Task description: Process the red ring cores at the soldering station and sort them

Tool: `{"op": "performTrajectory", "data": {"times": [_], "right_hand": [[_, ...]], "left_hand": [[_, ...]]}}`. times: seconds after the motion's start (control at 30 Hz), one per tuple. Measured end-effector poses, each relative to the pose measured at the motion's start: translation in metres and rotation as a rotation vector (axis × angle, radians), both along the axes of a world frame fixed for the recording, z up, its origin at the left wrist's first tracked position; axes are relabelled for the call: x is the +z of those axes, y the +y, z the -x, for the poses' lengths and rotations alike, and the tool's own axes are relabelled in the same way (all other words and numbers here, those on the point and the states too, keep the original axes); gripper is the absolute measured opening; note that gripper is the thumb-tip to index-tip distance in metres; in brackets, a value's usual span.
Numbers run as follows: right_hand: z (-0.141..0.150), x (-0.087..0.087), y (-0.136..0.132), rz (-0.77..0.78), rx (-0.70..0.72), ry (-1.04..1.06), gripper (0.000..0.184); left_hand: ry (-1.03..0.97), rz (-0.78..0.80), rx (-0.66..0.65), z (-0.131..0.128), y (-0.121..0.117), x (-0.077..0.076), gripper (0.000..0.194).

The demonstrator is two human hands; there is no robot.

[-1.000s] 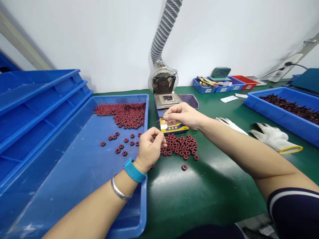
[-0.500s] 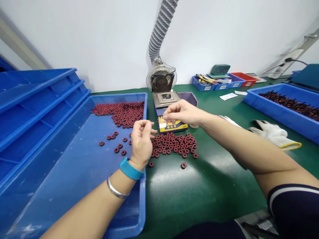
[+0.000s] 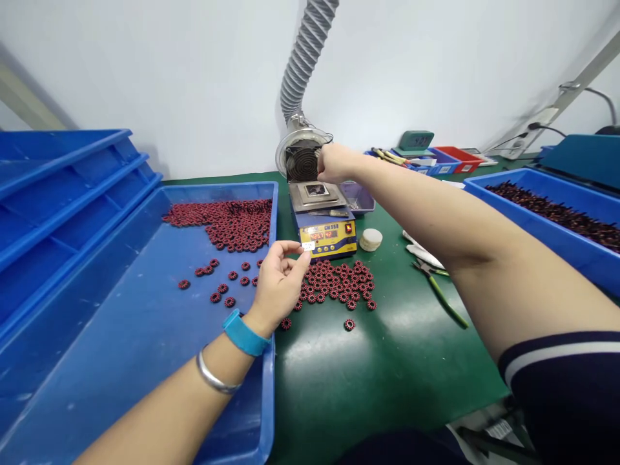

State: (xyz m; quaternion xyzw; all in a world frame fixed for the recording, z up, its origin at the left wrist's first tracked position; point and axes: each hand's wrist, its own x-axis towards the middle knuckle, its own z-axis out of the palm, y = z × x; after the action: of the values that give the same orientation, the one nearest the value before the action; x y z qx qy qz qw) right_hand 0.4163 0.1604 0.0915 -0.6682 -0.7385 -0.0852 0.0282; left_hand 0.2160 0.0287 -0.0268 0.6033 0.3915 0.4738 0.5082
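My left hand [image 3: 281, 281], with a blue wristband and a silver bangle at the wrist, hovers over the right rim of the blue tray [image 3: 274, 226]. Its fingers curl towards the thumb; anything between them is hidden. Just right of it lies a cluster of small red-and-black wound stator cores [image 3: 334, 281] on the green table. Behind them stands a yellow-and-blue solder pot [image 3: 329, 236] with a lit display and a square shiny bath [image 3: 316, 190]. Above the bath's right side is my right hand [image 3: 334, 163], fingers closed and bent down, their tips mostly out of sight.
An extraction hood [image 3: 303, 161] on a grey hose [image 3: 305, 64] stands behind the pot. Right of it are a purple bin [image 3: 363, 205], a round white pad [image 3: 371, 239], green-handled cutters [image 3: 443, 297] and a blue bin of dark parts [image 3: 527, 223]. Stacked blue trays [image 3: 72, 168] stand at the left.
My right hand has moved up and away, from in front of the solder pot's panel to above its bath. My left hand stays near the tray rim, fingers more curled. The view has shifted slightly.
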Motion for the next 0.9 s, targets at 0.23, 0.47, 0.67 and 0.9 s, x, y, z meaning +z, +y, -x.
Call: {"op": "performTrajectory", "data": {"times": [0.23,0.47,0.67,0.9], "right_hand": [[0.005,-0.015,0.020,0.035,-0.035,-0.069,0.053],[0.007,-0.023,0.024,0.056,-0.007,-0.087,0.052],[0.010,-0.015,0.016,0.029,-0.013,-0.033,0.047],[0.006,0.011,-0.016,0.018,0.087,0.438,0.007]], "left_hand": [[-0.042,-0.001,-0.032,-0.001,0.000,0.000,0.029],[-0.033,0.001,-0.039,0.000,0.000,0.000,0.026],[-0.031,0.002,-0.049,0.000,-0.001,0.000,0.027],[-0.082,0.024,-0.045,-0.002,0.000,-0.002,0.029]]}}
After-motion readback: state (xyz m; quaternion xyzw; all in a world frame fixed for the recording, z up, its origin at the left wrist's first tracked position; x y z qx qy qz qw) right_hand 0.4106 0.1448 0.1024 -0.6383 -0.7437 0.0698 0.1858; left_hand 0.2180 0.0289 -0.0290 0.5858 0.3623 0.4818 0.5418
